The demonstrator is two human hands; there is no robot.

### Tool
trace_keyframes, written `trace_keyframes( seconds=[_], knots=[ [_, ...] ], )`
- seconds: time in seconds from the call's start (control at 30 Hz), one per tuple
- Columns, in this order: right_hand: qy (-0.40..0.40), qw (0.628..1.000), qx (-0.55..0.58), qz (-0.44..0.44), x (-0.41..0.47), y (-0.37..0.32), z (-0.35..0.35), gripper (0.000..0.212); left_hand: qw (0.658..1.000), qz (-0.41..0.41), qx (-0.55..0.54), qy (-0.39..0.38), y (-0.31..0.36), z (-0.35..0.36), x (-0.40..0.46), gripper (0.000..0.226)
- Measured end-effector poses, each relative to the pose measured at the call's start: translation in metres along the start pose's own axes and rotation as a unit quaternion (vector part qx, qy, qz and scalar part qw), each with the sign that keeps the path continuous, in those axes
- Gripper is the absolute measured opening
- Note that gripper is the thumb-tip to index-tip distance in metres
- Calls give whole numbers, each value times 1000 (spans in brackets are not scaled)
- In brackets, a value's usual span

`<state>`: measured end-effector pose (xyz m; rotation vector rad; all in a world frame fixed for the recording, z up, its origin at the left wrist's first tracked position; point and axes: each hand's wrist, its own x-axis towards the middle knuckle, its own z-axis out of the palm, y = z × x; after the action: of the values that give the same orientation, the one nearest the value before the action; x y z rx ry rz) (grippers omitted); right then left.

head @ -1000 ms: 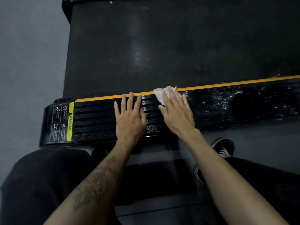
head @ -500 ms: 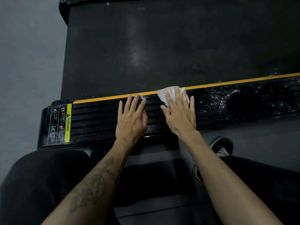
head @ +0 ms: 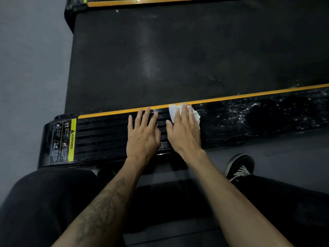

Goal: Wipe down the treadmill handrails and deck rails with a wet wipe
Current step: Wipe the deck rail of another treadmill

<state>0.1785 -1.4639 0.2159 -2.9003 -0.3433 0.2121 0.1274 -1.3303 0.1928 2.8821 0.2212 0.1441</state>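
Note:
A black ribbed deck rail (head: 106, 136) with a yellow-orange inner stripe runs across the view beside the treadmill belt (head: 178, 59). My right hand (head: 185, 132) presses a white wet wipe (head: 173, 110) flat on the rail with straight fingers; most of the wipe is hidden under the hand. My left hand (head: 143, 134) lies flat on the rail just left of it, fingers spread. The rail to the right (head: 258, 116) glistens wet.
A yellow warning label (head: 64, 139) marks the rail's left end. The far deck rail (head: 160, 1) shows at the top. Grey floor (head: 26, 68) lies to the left. My knees and a black sneaker (head: 240, 166) are close below the rail.
My right hand slid the wipe slightly to the right along the rail and its fingers now cover more of it. My left hand stayed put on the rail.

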Motion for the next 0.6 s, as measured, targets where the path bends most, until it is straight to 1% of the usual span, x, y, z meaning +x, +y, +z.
trace_keyframes(
  seconds=[0.1, 0.13, 0.23, 0.3, 0.37, 0.43, 0.5, 0.6],
  knots=[
    [-9, 999, 34, 14, 4, -10, 3, 72, 1000, -1, -6, 1, 0, 0, 0, 50],
    [-14, 999, 29, 1, 5, -7, 4, 72, 1000, -1, -9, 3, 0, -1, 0, 50],
    [-37, 997, 8, -73, 10, 16, -1, 64, 1000, 0, -10, 7, 1, -1, 0, 50],
    [-54, 992, 28, -112, 17, 34, -10, 59, 1000, 2, -5, 8, 1, -1, 0, 51],
    [-69, 987, 41, -139, 23, 45, -18, 57, 1000, 0, -5, 5, 2, -2, 0, 54],
    [-76, 984, 36, -157, 21, 47, -20, 59, 1000, 0, -4, 4, 2, -3, 0, 56],
    [-61, 983, 27, -171, 15, 43, -17, 59, 1000, 0, -1, 8, 2, -3, 0, 59],
    [0, 986, 6, -169, 6, 36, -13, 53, 1000, 2, 0, 8, 2, -3, 0, 61]
  ],
)
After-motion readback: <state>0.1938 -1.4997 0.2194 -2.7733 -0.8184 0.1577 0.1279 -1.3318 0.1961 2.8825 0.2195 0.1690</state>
